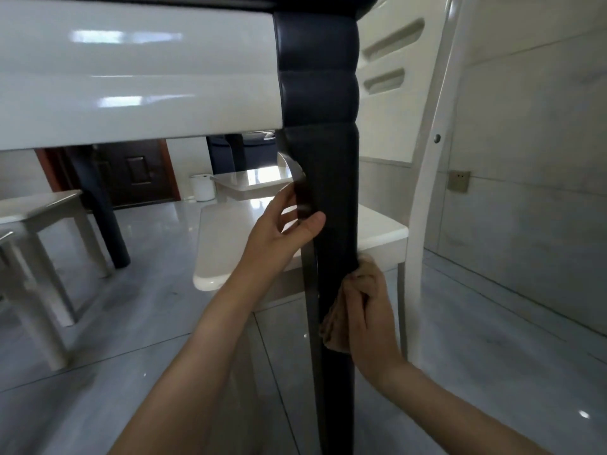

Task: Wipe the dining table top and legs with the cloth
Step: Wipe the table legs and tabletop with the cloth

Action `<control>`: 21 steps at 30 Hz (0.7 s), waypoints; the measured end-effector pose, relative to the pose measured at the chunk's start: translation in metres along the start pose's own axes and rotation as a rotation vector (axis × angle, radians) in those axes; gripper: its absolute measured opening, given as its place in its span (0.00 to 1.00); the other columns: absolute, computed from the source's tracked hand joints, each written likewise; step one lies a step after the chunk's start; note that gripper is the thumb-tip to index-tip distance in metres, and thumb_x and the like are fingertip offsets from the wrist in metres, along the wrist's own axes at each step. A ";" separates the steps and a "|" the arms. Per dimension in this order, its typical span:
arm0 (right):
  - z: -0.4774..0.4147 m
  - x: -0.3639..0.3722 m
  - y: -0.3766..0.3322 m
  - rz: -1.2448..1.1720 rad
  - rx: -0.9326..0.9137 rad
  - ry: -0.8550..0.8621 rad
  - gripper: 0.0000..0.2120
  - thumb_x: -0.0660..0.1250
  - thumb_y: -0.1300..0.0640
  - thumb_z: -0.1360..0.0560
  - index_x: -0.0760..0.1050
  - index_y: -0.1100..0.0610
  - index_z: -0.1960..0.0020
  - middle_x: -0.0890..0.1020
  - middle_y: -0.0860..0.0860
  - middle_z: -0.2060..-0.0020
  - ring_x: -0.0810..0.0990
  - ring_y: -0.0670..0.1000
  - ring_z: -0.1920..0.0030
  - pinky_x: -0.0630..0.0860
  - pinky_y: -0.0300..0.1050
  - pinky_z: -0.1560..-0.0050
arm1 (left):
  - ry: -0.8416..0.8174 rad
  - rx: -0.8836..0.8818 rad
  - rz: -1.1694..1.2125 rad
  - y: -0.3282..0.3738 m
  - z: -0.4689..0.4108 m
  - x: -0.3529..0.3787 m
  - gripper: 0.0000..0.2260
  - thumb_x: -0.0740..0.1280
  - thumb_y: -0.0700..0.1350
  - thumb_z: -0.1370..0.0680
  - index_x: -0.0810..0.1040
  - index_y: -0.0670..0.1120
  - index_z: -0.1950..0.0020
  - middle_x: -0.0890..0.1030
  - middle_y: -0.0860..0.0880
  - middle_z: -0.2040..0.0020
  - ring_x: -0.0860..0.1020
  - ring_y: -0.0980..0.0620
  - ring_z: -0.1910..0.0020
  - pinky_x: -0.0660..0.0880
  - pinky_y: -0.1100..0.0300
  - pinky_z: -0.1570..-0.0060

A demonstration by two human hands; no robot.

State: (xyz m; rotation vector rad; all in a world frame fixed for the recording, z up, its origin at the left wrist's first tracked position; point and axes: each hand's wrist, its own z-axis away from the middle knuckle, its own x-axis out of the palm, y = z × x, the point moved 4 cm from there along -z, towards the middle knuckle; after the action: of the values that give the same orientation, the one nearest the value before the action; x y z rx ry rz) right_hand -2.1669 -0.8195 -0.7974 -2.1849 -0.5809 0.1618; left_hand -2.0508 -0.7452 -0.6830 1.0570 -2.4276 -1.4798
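A dark blue-black table leg (331,178) runs down the middle of the view from under the glossy white table apron (138,77). My left hand (282,231) grips the leg's left edge at mid height, thumb in front and fingers wrapped behind. Lower down, my right hand (371,320) presses a bunched tan cloth (338,320) against the leg's right side. Part of the cloth is hidden under my fingers.
A white chair (423,198) stands right behind the leg, its seat touching close to it. Two white stools (49,244) sit at the left. Another dark table leg (108,231) stands further back on the grey tiled floor. A tiled wall closes the right side.
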 end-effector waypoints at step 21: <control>0.121 -0.025 0.117 0.033 0.656 -0.212 0.08 0.51 0.59 0.17 0.67 0.59 0.50 0.65 0.59 0.67 0.66 0.48 0.74 0.66 0.38 0.73 | 0.101 0.141 0.057 -0.023 0.008 0.011 0.26 0.67 0.43 0.22 0.63 0.41 0.26 0.73 0.48 0.31 0.73 0.58 0.33 0.73 0.63 0.37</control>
State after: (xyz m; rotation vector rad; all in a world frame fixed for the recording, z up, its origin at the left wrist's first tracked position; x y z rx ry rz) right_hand -2.1852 -0.8074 -0.9658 -1.5474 -0.5159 0.5287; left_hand -2.0502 -0.7527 -0.7087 1.0516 -2.4985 -1.2236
